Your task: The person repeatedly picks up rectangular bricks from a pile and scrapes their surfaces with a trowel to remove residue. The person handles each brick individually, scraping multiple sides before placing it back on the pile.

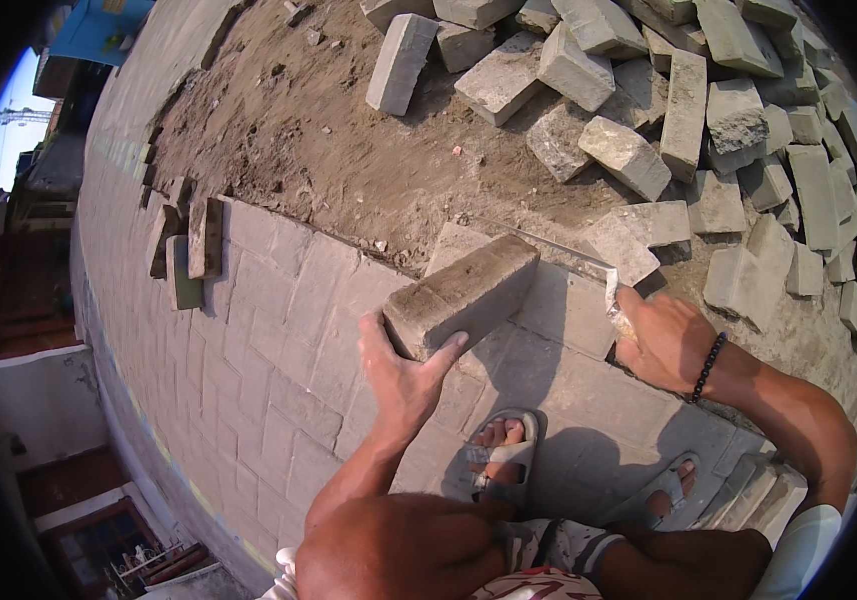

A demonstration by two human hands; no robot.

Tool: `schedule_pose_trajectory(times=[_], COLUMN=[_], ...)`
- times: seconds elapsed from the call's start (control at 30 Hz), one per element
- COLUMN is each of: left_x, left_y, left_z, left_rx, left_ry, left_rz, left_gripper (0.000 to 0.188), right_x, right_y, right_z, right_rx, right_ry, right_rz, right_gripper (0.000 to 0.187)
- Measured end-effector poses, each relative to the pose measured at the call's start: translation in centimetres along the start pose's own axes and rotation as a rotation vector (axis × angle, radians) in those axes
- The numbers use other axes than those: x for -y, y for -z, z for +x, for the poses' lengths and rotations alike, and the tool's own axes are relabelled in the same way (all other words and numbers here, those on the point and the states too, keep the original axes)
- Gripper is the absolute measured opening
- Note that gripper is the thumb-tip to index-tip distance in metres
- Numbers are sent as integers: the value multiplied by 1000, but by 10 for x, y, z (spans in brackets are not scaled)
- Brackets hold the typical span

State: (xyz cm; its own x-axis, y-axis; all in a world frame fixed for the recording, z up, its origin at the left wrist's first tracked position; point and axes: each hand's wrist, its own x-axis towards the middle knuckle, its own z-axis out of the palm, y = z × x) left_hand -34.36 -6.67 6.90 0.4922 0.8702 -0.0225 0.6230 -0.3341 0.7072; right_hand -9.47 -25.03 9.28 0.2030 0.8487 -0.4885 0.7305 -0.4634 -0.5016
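Observation:
My left hand (404, 375) grips one end of a long grey paving brick (469, 290), thumb on its near side and fingers round the end. The brick is tilted above the edge of the laid paving, its top face brown with dirt. In my right hand (669, 340) is the pale, wrapped-looking handle of a trowel (564, 250). Its thin metal blade shows edge-on, pointing left behind the brick, which hides the tip. Another paving brick (452, 245) lies partly hidden behind the held one, at the border of the bare soil.
Laid paving (279, 370) spreads under my sandalled feet and to the left. Beyond it is loose brown soil (319, 140). A large heap of paving bricks (684, 110) fills the far right. Several bricks (206, 238) stand at left; more bricks (754, 495) lie beside my right foot.

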Motion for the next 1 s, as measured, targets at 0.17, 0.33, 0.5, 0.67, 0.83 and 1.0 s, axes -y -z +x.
schedule_pose_trajectory(times=[0.17, 0.33, 0.5, 0.67, 0.83, 1.0], left_x=[9, 13, 6, 15, 14, 7], left_y=[0, 2, 7, 4, -1, 6], left_z=[5, 7, 3, 3, 0, 3], left_rx=[-35, 11, 72, 33, 43, 60], left_ry=[6, -19, -92, -77, -103, -96], left_rz=[-61, -81, 59, -25, -14, 80], left_gripper=[78, 79, 77, 79, 78, 76], right_x=[27, 20, 27, 38, 41, 46], right_y=[21, 15, 14, 23, 22, 14], right_z=[-45, -53, -45, -70, -55, -66], right_rx=[7, -5, -26, 54, -58, 26], right_ry=[187, 148, 125, 118, 80, 64], right_rz=[-22, -138, -185, -235, -293, -229], right_gripper=[33, 33, 35, 37, 25, 24])
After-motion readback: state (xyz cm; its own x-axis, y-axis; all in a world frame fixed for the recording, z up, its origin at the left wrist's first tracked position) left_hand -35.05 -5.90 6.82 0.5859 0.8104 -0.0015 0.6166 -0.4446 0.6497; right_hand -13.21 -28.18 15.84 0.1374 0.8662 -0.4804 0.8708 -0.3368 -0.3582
